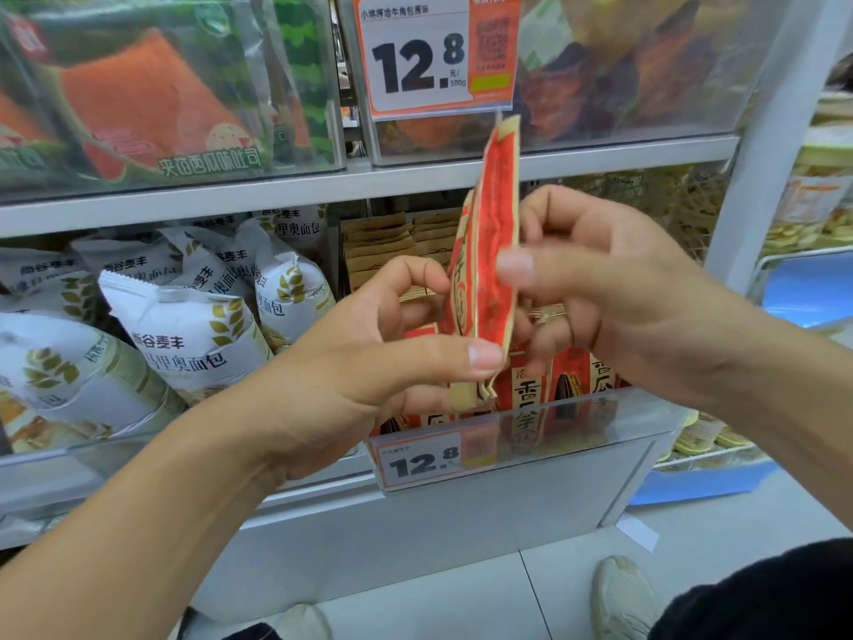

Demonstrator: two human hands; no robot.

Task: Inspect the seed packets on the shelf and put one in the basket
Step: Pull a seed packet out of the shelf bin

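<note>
Seed packet (489, 251): held upright, edge-on to the camera, in front of the shelf bin (577, 422) of matching red packets (567, 381).
Left hand (369, 362): pinched lower part of packet between thumb and curled fingers.
Right hand (600, 279): gripped packet's middle, thumb on near face, fingers curled behind.
Left bin: stocked with white bread bags (184, 334).
Price tag (420, 459): clipped on bin front, read 12.8.
</note>
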